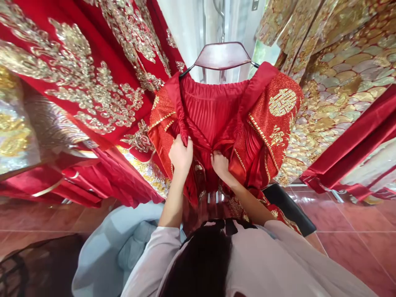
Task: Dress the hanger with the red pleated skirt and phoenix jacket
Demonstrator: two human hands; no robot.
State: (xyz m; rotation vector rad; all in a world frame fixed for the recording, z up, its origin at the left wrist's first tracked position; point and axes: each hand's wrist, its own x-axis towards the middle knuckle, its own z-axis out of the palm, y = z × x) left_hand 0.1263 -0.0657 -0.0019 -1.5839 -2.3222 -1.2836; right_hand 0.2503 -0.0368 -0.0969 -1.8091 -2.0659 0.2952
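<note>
In front of me a red pleated skirt (213, 105), gathered at its waist, hangs from a dark hanger (222, 55). Panels of glittering red cloth with gold embroidery (283, 103) and beaded edges spread out at both sides. My left hand (182, 154) is closed around a fold of the red waistband at the left. Lower and nearer the middle, my right hand (220, 163) has its fingers curled onto the red cloth by the front opening. Parts of its fingertips are hidden in the fabric.
Red gowns with gold sequins (74, 74) hang on the left. A gold scale-patterned garment (337, 90) hangs on the right. Below left stands a light blue padded chair (102, 247). A black flat object (287, 208) lies low at right, above the reddish tiled floor (355, 243).
</note>
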